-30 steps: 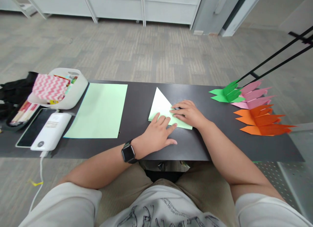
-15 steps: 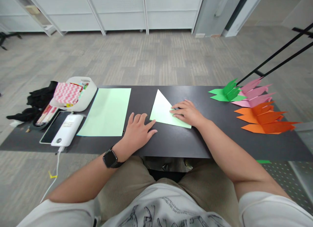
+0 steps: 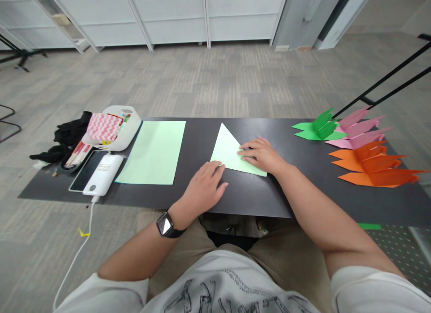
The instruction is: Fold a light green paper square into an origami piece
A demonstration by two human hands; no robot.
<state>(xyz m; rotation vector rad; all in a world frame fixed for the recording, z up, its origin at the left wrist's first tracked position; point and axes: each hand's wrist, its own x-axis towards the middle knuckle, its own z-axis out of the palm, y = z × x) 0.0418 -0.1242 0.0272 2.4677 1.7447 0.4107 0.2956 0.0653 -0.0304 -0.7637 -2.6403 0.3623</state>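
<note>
A pale green sheet of paper folded into a triangle [image 3: 226, 147] lies flat on the dark table [image 3: 266, 198], one corner pointing away from me. My right hand [image 3: 261, 155] rests on its right side, fingers stretched out over the paper and holding nothing. At the triangle's near left corner is my left hand [image 3: 206, 187], its fingertips touching the paper's edge and its thumb apart. To the left, flat pale green sheets [image 3: 153, 153] lie on the table.
Folded paper pieces in green [image 3: 318, 126], pink [image 3: 360, 131] and orange [image 3: 373, 167] stand at the right. On the left are a white basket [image 3: 129, 129], a black cloth [image 3: 72, 133], a phone [image 3: 85, 171] and a white power bank [image 3: 103, 174] with a cable.
My left hand has moved right onto the triangle's near left corner, its fingers drawn closer together. My right hand stays on the paper. The whole view has shifted slightly.
</note>
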